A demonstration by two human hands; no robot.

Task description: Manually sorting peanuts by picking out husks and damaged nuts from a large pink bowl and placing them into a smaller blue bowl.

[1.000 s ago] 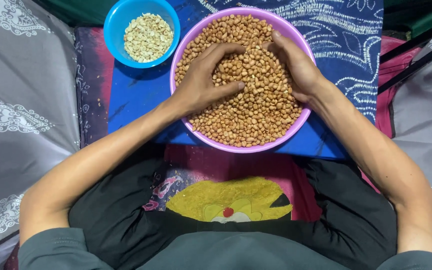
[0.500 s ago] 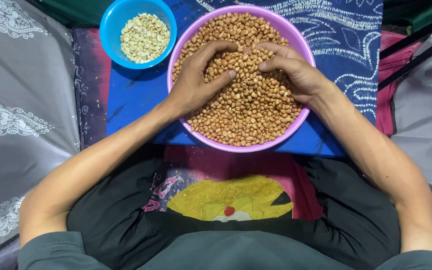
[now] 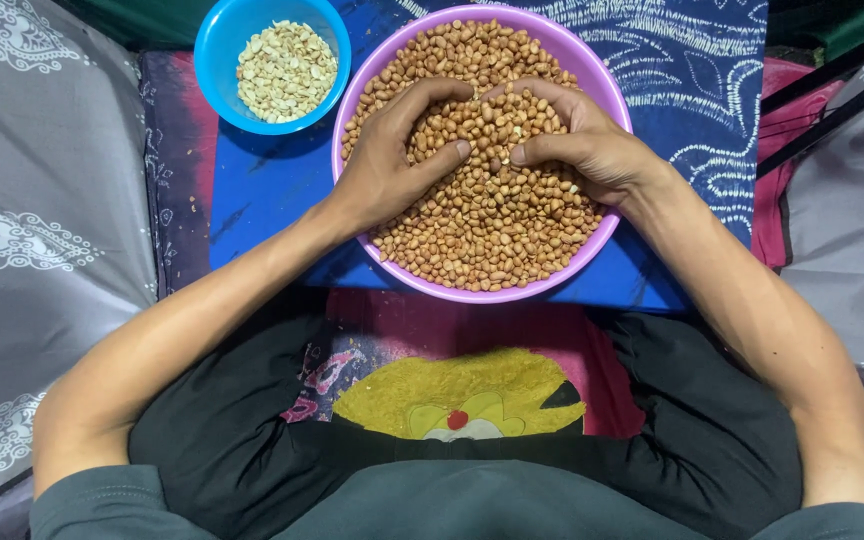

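Head view, looking straight down: at the left of the frame we see grey patterned cloth (image 3: 22, 250), then the small blue bowl (image 3: 272, 65) in the upper left, holding pale, skinless peanuts (image 3: 285, 68). Just right of it, rims nearly touching, sits the big purple bowl (image 3: 602, 225) in the upper centre, heaped with brown, skin-on peanuts (image 3: 492, 225). Both bowls stand on a blue board (image 3: 262, 190).

Our left hand (image 3: 392, 160) lies on the pile in the left half of the purple bowl, fingers curled and loosely open, thumb stretched toward the centre. Our right hand (image 3: 582, 145) lies in the right half, fingers bent down into the nuts. The fingertips of the two hands nearly meet at the top of the heap and the thumbs point at each other, so the hands are close together and cupped over the nuts; we cannot tell whether either one pinches a particular nut.

To do this well, we judge, we should rub lightly, working a shallow layer between the two hands and keeping the wrists inside the rim so nothing spills onto the dark trousers (image 3: 252, 440) at the bottom of the frame. At the far right lies more grey cloth.
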